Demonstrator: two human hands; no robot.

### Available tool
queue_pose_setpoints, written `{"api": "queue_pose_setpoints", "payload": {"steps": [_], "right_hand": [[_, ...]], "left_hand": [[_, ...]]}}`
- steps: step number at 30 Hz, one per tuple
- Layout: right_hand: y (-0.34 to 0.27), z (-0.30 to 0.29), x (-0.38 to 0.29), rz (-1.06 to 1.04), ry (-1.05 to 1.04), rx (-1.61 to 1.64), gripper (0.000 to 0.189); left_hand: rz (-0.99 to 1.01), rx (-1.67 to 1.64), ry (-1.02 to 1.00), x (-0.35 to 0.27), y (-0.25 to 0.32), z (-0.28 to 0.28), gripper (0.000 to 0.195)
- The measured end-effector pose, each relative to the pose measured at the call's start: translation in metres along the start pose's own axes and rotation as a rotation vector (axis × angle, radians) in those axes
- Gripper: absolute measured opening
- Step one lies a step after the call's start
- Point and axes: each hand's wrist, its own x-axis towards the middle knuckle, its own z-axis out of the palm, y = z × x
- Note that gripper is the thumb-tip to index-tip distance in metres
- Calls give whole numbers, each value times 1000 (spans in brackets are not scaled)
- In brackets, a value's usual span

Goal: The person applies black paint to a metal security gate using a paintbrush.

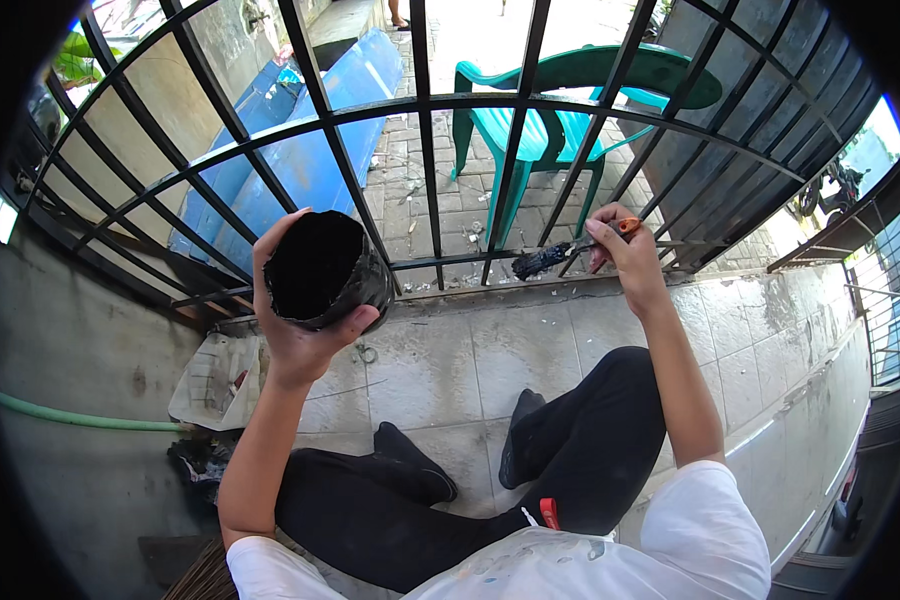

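Observation:
My left hand (pixel 300 337) grips a black-coated container (pixel 379 289) from below and the side, its open top tilted towards me and its inside black. My right hand (pixel 622 244) holds a paintbrush (pixel 544 261) by its handle, whose orange-brown end shows above the fingers. The dark, paint-caked bristles point left, close to the lower rail of a black metal bar gate (pixel 450 259). Whether the bristles touch the bars I cannot tell. Both hands are on my side of the gate, the container at its left part and the brush further right.
Beyond the bars stand a green plastic chair (pixel 525 139) and a blue panel (pixel 307 157) on paving. A whitish plastic container (pixel 214 375) and a green hose (pixel 82 412) lie at left. A person's leg (pixel 397 15) shows at the top. Tiles lie underfoot.

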Motion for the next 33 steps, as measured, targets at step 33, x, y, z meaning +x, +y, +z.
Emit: {"api": "queue_pose_setpoints", "payload": {"steps": [33], "right_hand": [[150, -12, 53, 84, 8, -281, 24]], "left_hand": [[-168, 133, 24, -21, -32, -31, 112]]}}
